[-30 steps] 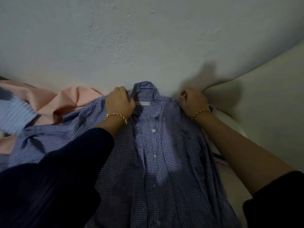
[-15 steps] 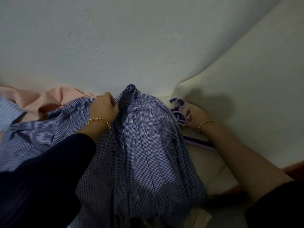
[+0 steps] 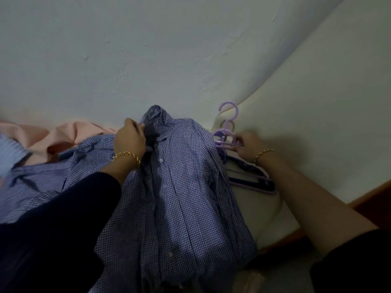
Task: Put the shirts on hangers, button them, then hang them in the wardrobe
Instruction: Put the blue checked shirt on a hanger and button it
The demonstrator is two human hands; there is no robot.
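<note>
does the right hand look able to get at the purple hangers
Probably yes: the right hand grips the hangers, and nothing covers their hooks. The checked shirt lies beside them, its collar gripped by the left hand.

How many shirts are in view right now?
3: checked shirt gripped by the left hand, centre; pink shirt behind it, leftward; striped shirt at the left edge. Others may be hidden.

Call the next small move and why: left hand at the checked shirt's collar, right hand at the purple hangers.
Probably lift one hanger off the stack and bring it to the collar. The right hand grips the purple hangers lying beside the checked shirt, the left hand grips the shirt at the collar, and no hanger shows inside the shirt.
</note>
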